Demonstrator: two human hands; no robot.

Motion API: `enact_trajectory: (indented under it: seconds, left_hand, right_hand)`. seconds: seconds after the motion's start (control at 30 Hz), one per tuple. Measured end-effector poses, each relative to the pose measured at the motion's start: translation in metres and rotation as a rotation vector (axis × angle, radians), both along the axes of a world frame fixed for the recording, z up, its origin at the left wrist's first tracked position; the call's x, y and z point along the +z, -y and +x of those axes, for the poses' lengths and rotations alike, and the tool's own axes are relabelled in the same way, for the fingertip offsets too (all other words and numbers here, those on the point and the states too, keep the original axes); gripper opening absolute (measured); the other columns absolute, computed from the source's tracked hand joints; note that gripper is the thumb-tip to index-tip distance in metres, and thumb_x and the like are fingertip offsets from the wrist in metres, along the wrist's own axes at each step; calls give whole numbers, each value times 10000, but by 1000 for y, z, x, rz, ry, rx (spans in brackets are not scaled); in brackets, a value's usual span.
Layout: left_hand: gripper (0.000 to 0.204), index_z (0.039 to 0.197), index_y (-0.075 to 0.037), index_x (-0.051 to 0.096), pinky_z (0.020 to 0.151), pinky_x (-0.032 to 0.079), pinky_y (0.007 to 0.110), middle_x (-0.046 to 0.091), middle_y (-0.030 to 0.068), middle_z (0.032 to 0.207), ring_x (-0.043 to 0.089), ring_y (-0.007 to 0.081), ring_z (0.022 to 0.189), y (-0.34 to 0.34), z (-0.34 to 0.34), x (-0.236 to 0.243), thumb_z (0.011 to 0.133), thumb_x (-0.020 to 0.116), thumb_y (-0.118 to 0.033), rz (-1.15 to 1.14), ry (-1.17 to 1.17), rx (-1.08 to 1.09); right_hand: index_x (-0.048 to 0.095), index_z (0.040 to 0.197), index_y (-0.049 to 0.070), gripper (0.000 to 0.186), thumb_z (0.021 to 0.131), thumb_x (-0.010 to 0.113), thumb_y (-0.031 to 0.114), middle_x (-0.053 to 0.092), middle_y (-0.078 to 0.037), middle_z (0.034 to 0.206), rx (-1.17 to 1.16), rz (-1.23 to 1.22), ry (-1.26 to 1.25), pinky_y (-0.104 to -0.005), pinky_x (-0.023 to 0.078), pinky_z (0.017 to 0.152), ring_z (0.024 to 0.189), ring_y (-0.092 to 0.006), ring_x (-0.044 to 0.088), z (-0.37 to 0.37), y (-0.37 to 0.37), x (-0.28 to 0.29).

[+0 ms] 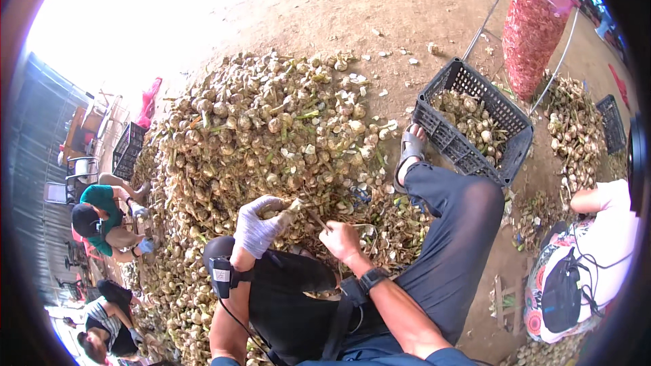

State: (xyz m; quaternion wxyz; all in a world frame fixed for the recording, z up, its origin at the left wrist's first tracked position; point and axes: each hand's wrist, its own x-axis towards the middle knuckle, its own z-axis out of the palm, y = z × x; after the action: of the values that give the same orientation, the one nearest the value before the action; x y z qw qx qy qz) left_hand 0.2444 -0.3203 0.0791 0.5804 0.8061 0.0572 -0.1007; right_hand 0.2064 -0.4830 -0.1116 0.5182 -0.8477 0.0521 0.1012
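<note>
White-gloved, our left hand [256, 227] grips a garlic bulb [290, 209], its stalk end aimed right and slightly down toward our bare right hand [341, 240], which pinches a thin blade [319, 219] at that end. Both work above our knees at the near edge of the big garlic heap [271, 129]. Rightward, a black crate [453, 141] stands beside open dirt floor [407, 7].

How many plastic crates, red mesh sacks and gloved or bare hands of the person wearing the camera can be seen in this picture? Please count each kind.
Dark plastic crates: 3, one near the foot, one far right, one at left
Red mesh sack: 1
Gloved left hand: 1, holding a garlic bulb
Bare right hand: 1
Total: 6
</note>
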Motion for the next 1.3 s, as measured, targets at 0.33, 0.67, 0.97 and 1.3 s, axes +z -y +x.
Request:
enact_trajectory:
  seconds: [0.33,0.67,0.97,1.3]
  left_hand:
    - [341,1127,-6,702,767,552,278,744,87,985,691,158,846,-307,-138,27,851,788,-186,690,182,703]
    - [508,1320,-66,605,890,536,335,708,132,1166,688,215,1025,-281,-112,-125,875,734,-274,636,-157,588]
    - [775,1386,-64,507,984,497,451,628,209,1292,612,368,1181,-232,82,-269,802,733,-520,1125,-654,148]
    - [688,1326,-29,555,913,532,446,655,208,1225,644,348,1111,-230,70,-330,776,776,-377,711,-498,539]
  right_hand:
    - [633,683,-40,331,824,672,257,632,-84,580,-354,477,-297,-327,537,415,465,-230,663,17,-10,-21]
    - [569,585,2,381,890,655,214,511,-11,526,-397,521,-351,-316,535,420,422,-139,544,18,3,-50]
    - [604,785,-30,261,915,643,192,521,7,607,-411,529,-432,-301,581,476,470,-96,533,27,-8,-38]
    - [558,617,71,338,941,617,146,461,63,559,-427,529,-427,-301,524,472,422,-45,391,36,-15,-33]
